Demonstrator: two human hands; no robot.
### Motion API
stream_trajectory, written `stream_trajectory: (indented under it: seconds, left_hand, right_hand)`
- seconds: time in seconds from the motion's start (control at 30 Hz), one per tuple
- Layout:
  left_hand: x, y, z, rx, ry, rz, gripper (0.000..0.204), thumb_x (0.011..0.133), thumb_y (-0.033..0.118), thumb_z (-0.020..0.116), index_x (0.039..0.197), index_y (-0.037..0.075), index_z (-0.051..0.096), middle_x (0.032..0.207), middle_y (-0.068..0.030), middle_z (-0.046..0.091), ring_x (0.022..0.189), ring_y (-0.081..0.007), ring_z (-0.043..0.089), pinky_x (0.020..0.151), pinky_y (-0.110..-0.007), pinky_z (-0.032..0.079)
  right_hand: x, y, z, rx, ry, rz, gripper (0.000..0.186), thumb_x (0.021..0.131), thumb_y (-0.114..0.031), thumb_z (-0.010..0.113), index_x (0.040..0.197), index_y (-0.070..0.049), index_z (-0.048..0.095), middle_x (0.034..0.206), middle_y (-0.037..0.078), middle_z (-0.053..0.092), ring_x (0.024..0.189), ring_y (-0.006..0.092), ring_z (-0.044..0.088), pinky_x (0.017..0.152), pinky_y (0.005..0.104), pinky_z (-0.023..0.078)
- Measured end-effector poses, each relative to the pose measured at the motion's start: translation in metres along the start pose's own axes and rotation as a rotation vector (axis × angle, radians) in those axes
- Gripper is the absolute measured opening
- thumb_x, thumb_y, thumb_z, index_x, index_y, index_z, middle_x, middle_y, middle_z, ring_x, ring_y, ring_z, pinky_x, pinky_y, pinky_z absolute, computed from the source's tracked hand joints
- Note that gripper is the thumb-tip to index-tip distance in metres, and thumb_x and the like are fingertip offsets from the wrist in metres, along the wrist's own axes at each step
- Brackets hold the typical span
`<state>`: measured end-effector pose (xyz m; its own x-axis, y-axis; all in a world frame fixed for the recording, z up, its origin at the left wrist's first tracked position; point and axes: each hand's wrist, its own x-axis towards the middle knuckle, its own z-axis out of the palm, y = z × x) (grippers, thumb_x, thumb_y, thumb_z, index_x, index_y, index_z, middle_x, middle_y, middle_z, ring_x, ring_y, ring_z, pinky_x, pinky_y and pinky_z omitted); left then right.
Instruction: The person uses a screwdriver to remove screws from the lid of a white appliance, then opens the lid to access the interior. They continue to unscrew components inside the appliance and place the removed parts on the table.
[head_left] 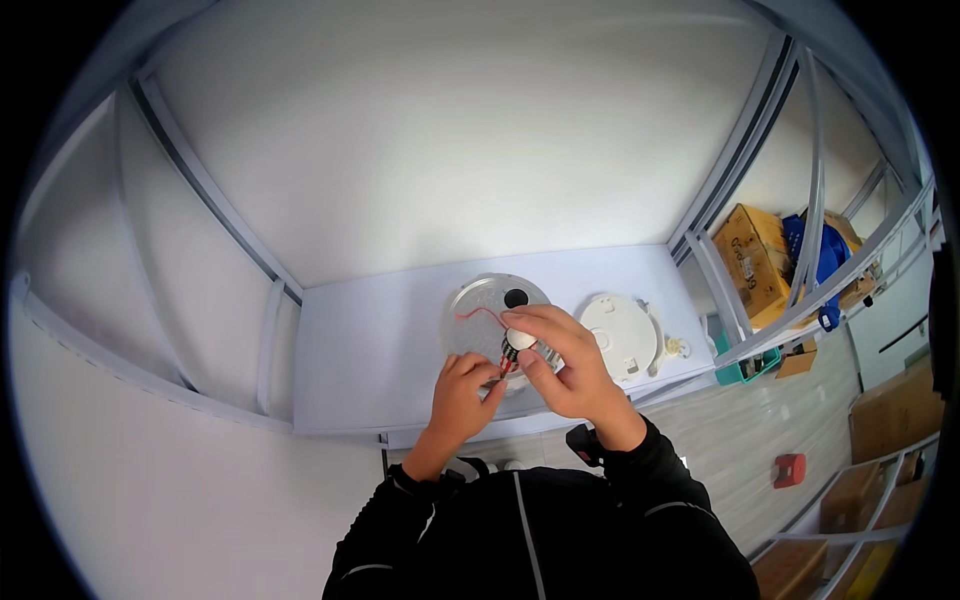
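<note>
A round silver-grey metal plate point(466, 335) lies on the white table, with a round black spot near its far edge. Over its near right part, my right hand point(565, 362) is closed around a small wired part with a white round top point(521, 339) and a dark, striped body. A thin red wire point(484, 310) curls over the plate to the left of it. My left hand point(464, 400) pinches at the lower end of this part, where short red wires point(507, 366) show by the fingertips. The fingers hide much of the part.
A white round cover point(618, 336) lies right of the plate, beside a small pale yellowish item point(677, 347). Grey frame posts point(725, 150) border the table point(370, 340). Beyond the right side stand cardboard boxes point(750, 262), a green bin point(748, 366) and a red object point(789, 470) on the floor.
</note>
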<state>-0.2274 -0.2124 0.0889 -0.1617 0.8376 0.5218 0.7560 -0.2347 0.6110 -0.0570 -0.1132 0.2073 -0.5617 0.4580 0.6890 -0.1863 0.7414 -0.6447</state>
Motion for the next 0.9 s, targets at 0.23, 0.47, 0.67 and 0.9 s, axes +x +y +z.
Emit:
stream_trajectory:
  seconds: [0.23, 0.47, 0.67, 0.9]
  left_hand:
    - [0.003, 0.004, -0.003, 0.030, -0.062, -0.029, 0.019, 0.082, 0.012, 0.083, 0.099, 0.008, 0.075, 0.098, -0.0062, 0.066, 0.092, -0.0322, 0.060, 0.082, -0.044, 0.050]
    - [0.012, 0.006, -0.008, 0.211, -0.179, -0.016, 0.025, 0.083, 0.015, 0.082, 0.103, 0.004, 0.071, 0.103, -0.0083, 0.067, 0.098, -0.0349, 0.061, 0.085, -0.047, 0.053]
    - [0.022, 0.004, -0.011, 0.239, -0.256, 0.048, 0.021, 0.088, 0.020, 0.077, 0.102, 0.005, 0.072, 0.101, -0.0087, 0.071, 0.100, -0.0335, 0.066, 0.081, -0.049, 0.056]
    - [0.032, 0.006, -0.018, 0.215, -0.404, 0.010, 0.015, 0.091, 0.020, 0.074, 0.099, 0.007, 0.074, 0.099, -0.0115, 0.074, 0.097, -0.0341, 0.069, 0.076, -0.051, 0.057]
  right_hand:
    - [0.000, -0.007, -0.004, -0.015, -0.039, 0.060, 0.039, 0.092, -0.009, 0.080, 0.129, -0.002, 0.073, 0.126, 0.019, 0.068, 0.112, 0.0339, 0.068, 0.098, 0.0407, 0.056]
    - [0.004, 0.001, 0.000, 0.029, -0.096, -0.074, 0.038, 0.094, -0.004, 0.073, 0.132, -0.003, 0.073, 0.137, 0.019, 0.067, 0.118, 0.0338, 0.068, 0.098, 0.0414, 0.056]
    - [0.007, -0.003, 0.000, -0.013, -0.055, -0.094, 0.041, 0.087, -0.006, 0.083, 0.128, -0.006, 0.077, 0.129, 0.013, 0.066, 0.114, 0.0284, 0.067, 0.093, 0.0388, 0.057]
    - [0.013, -0.013, -0.002, 0.067, -0.105, -0.027, 0.039, 0.084, 0.000, 0.077, 0.122, -0.004, 0.076, 0.120, 0.016, 0.071, 0.105, 0.0301, 0.072, 0.088, 0.0375, 0.059]
